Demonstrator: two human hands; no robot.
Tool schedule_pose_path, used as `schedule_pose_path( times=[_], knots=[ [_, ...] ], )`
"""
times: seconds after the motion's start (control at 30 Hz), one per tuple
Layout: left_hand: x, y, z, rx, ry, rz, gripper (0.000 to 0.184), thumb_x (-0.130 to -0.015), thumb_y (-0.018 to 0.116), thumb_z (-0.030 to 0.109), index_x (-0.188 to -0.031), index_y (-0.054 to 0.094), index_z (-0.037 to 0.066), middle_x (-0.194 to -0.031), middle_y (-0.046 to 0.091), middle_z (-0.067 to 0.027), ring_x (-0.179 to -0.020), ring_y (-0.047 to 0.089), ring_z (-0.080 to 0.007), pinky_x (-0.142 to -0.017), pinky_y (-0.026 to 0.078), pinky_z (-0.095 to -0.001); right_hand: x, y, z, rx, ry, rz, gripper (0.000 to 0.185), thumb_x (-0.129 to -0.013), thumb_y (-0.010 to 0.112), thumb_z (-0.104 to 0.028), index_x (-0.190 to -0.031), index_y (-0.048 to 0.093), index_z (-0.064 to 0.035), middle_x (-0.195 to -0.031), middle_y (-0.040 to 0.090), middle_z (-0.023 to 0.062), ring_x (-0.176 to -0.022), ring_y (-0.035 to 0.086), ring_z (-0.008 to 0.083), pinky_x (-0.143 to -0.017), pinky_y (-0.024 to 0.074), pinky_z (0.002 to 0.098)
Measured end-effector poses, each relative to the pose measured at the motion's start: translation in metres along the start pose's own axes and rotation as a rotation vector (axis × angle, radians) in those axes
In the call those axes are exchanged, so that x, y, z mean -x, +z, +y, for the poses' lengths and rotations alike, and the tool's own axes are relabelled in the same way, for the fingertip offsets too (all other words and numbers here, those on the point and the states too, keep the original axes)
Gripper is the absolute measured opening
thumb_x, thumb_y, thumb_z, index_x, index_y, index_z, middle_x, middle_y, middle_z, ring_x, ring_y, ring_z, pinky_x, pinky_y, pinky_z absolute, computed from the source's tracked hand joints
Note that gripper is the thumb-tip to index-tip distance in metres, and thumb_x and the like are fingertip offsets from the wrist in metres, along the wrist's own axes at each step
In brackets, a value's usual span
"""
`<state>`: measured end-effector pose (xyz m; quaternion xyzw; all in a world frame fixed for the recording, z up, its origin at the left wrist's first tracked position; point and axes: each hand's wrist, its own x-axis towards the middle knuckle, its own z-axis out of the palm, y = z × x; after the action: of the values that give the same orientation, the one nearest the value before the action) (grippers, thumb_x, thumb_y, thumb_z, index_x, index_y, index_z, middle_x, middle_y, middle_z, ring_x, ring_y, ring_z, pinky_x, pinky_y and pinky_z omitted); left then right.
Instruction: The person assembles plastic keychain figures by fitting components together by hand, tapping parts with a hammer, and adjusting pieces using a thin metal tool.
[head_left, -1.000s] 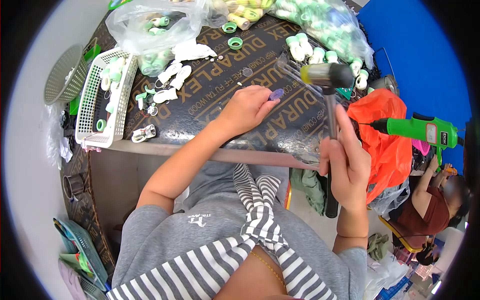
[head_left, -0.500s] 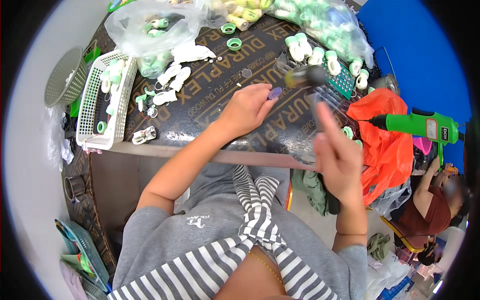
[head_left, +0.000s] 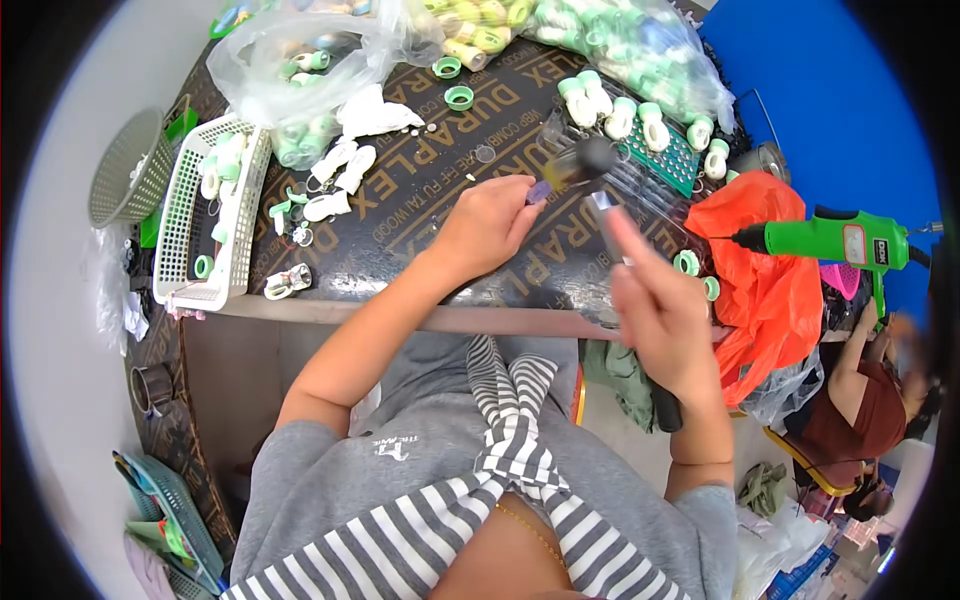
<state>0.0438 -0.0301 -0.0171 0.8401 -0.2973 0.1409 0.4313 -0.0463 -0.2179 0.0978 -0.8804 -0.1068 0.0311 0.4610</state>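
My left hand (head_left: 490, 222) rests on the dark printed tabletop, its thumb and fingers pinching a small purple piece (head_left: 539, 192). In my right hand (head_left: 660, 315) is a hammer (head_left: 602, 203), gripped by its handle, with the index finger stretched along the shaft. The motion-blurred head, dark on one side and yellowish on the other, hangs just right of the purple piece and apart from it. Several white and green flashlight-like parts (head_left: 653, 130) stand beyond the hammer, on and around a green perforated plate (head_left: 680, 165).
A white basket (head_left: 250, 215) with green-white parts stands at left. Clear bags of parts (head_left: 640, 50) line the back. At right are an orange plastic bag (head_left: 770, 290) and a green electric screwdriver (head_left: 830, 240). Another person (head_left: 870, 410) sits at far right.
My right hand has brought the hammer leftward, its head closer to the purple piece. The left hand keeps its pinch in nearly the same place.
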Motion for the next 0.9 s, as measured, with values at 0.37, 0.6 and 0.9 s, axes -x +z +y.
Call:
schedule_pose_path(
  times=[0.37,0.6,0.9],
  knots=[
    [0.005,0.006,-0.008,-0.007,0.067,0.088,0.016,-0.084,0.059,0.013,-0.085,0.056,-0.003,-0.096,0.063,-0.0215,-0.090,0.061,-0.0365,-0.078,0.050,-0.0412,0.006,-0.012,-0.011,-0.089,0.004,0.138,0.039,-0.087,0.052,0.004,-0.126,0.050,0.0047,-0.122,0.058,0.0174,-0.078,0.063,0.0149,-0.073,0.0482,0.0267],
    [0.003,0.006,-0.006,-0.022,0.052,0.096,0.015,-0.084,0.058,0.012,-0.087,0.058,-0.003,-0.089,0.063,-0.0192,-0.083,0.061,-0.0367,-0.073,0.049,-0.0425,0.000,-0.004,-0.006,-0.046,-0.136,0.083,0.041,-0.087,0.052,0.002,-0.128,0.049,0.0017,-0.109,0.063,0.0190,-0.061,0.056,0.0162,-0.062,0.0464,0.0256],
    [0.002,0.009,-0.005,0.016,0.092,0.194,0.015,-0.084,0.058,0.010,-0.076,0.054,-0.002,-0.072,0.057,-0.0166,-0.066,0.056,-0.0356,-0.061,0.045,-0.0417,-0.002,-0.005,-0.011,0.036,-0.099,0.065,0.044,-0.087,0.054,0.002,-0.130,0.049,-0.0031,-0.070,0.060,0.0086,-0.056,0.050,0.0146,-0.057,0.0438,0.0256]
  ],
)
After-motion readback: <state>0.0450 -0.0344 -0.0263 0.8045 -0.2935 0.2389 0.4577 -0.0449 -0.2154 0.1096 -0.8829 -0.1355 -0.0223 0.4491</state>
